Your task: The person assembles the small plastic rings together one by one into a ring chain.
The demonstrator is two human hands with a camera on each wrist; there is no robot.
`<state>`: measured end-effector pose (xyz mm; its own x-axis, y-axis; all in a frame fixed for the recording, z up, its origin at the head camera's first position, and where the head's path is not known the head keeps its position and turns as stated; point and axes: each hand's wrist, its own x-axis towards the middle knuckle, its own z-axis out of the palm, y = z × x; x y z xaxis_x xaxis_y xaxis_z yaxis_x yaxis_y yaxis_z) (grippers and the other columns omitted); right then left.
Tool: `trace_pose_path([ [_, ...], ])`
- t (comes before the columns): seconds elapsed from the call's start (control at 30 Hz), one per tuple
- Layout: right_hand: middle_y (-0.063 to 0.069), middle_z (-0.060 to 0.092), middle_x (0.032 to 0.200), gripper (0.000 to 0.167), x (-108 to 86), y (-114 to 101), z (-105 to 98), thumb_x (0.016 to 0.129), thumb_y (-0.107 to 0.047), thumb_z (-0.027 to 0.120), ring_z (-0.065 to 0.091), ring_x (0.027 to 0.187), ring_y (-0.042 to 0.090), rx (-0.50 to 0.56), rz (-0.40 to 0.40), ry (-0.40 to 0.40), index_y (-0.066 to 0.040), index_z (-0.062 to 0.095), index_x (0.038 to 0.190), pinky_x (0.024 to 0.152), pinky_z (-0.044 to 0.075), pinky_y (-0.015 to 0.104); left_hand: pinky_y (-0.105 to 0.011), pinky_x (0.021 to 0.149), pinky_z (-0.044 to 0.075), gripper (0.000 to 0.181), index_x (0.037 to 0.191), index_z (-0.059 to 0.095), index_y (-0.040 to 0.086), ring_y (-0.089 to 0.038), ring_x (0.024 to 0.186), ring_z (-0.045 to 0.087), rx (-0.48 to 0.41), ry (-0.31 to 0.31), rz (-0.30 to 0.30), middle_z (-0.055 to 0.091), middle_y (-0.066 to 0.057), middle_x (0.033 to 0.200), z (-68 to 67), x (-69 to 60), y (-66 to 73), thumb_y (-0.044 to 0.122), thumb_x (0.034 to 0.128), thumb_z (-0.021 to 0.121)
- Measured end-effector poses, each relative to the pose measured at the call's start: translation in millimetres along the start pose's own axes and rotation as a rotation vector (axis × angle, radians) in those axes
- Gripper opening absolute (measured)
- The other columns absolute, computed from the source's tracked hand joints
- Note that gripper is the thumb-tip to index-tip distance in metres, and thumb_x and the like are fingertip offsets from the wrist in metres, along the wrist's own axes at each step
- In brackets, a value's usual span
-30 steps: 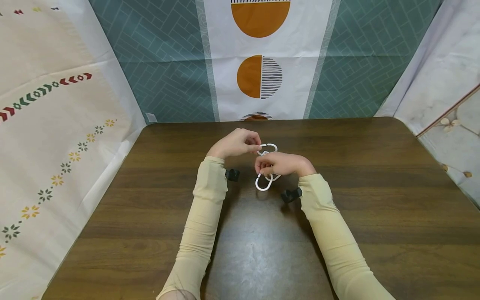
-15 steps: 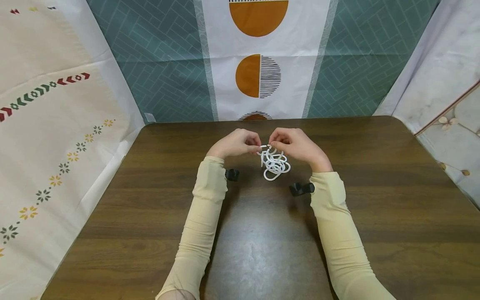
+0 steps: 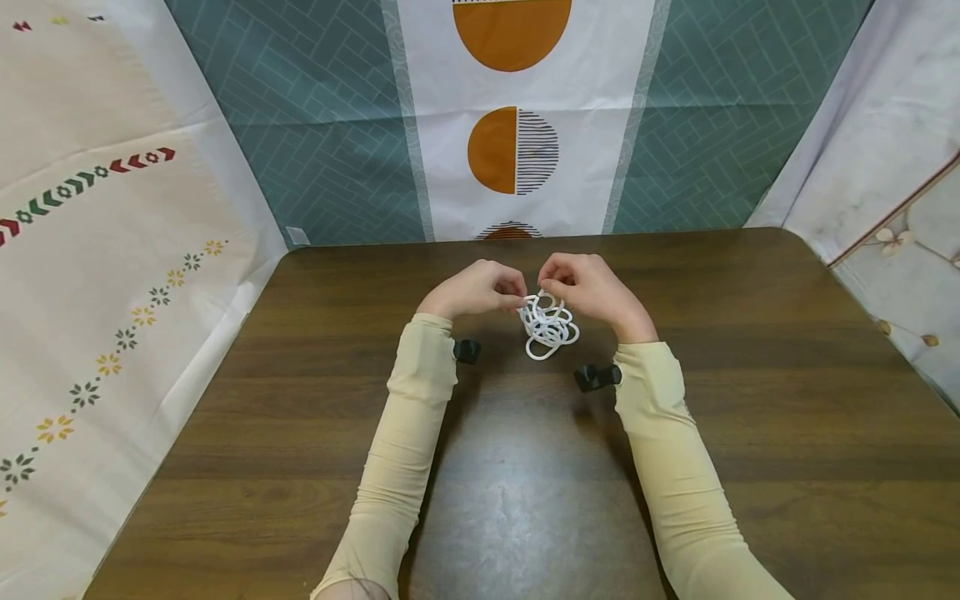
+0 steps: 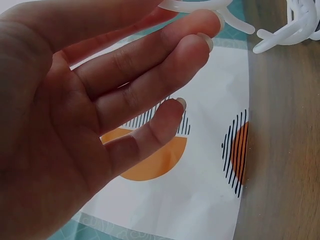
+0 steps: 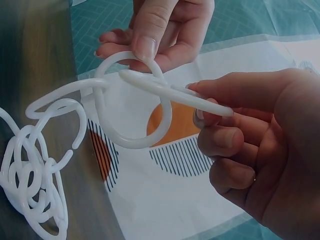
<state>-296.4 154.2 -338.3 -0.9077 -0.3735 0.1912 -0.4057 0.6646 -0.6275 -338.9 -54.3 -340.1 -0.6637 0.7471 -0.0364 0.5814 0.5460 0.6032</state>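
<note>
A bunch of white plastic C-shaped rings (image 3: 551,329), several of them linked, hangs or lies between the hands in the head view. My left hand (image 3: 474,289) pinches one ring (image 5: 164,125) between thumb and fingers at its upper edge. Opposite it, my right hand (image 3: 588,287) pinches another ring (image 5: 175,93), which is seen nearly edge-on and crosses the left hand's ring. In the right wrist view, further linked rings (image 5: 30,175) trail down to the left. The left wrist view shows the other left fingers (image 4: 150,95) spread loosely, with the rings mostly cut off at the top.
A dark brown wooden table (image 3: 300,433) lies under both arms. Behind it hangs a teal and white cloth (image 3: 442,167) with orange half-circles. Patterned white cloths stand at the left and right sides. Black wrist cameras (image 3: 597,377) sit under the wrists.
My right hand has moved from in front of the left one up to its right side, pinching a ring there. The bunch of rings shows fully below the hands. The left hand has barely moved.
</note>
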Motion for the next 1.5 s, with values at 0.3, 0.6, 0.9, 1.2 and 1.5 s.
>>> trace_pose_path([
  [0.3, 0.011, 0.069, 0.077, 0.009, 1.5, -1.2, 1.9, 0.092, -0.009, 0.059, 0.057, 0.064, 0.014, -0.022, -0.007, -0.003, -0.006, 0.066, 0.096, 0.067, 0.045, 0.029, -0.029, 0.074, 0.049, 0.014, 0.097, 0.07, 0.003, -0.034, 0.086, 0.066, 0.0, -0.003, 0.026, 0.072, -0.018, 0.092, 0.4, -0.1, 2.2, 0.015, 0.0926, 0.065],
  [0.6, 0.013, 0.07, 0.081, 0.011, 0.4, -1.4, 6.1, 0.093, -0.009, 0.057, 0.062, 0.067, 0.02, 0.015, -0.028, 0.029, -0.006, 0.066, 0.097, 0.066, 0.047, 0.029, -0.026, 0.072, 0.049, 0.015, 0.098, 0.071, 0.005, -0.021, 0.078, 0.064, 0.005, 0.002, 0.022, 0.07, -0.005, 0.084, 2.8, 1.3, 5.0, 0.017, 0.0933, 0.064],
  [0.9, 0.016, 0.065, 0.075, 0.011, -2.6, -1.8, 2.6, 0.096, -0.012, 0.059, 0.06, 0.065, 0.029, 0.094, -0.028, 0.075, -0.004, 0.065, 0.102, 0.058, 0.045, 0.025, -0.027, 0.07, 0.048, 0.016, 0.095, 0.069, 0.007, -0.025, 0.079, 0.062, -0.04, 0.038, 0.007, 0.069, -0.013, 0.086, 0.8, -0.6, 2.5, 0.021, 0.0951, 0.062],
  [1.2, 0.013, 0.062, 0.074, 0.011, 0.0, 0.7, 2.5, 0.098, -0.01, 0.056, 0.058, 0.058, 0.013, 0.164, -0.036, 0.088, -0.003, 0.061, 0.104, 0.059, 0.049, 0.024, -0.027, 0.072, 0.049, 0.019, 0.094, 0.067, 0.008, -0.02, 0.077, 0.064, -0.06, 0.064, -0.009, 0.07, -0.015, 0.086, -2.7, -2.3, -4.1, 0.025, 0.0968, 0.059],
  [1.5, 0.018, 0.065, 0.09, 0.018, 2.6, 3.9, 5.2, 0.101, -0.013, 0.049, 0.061, 0.073, 0.019, 0.227, -0.031, -0.02, -0.002, 0.058, 0.113, 0.07, 0.053, 0.029, -0.027, 0.074, 0.051, 0.019, 0.093, 0.067, 0.008, -0.017, 0.077, 0.065, -0.086, 0.157, 0.022, 0.07, -0.008, 0.083, -6.5, -7.5, 0.7, 0.025, 0.0974, 0.058],
])
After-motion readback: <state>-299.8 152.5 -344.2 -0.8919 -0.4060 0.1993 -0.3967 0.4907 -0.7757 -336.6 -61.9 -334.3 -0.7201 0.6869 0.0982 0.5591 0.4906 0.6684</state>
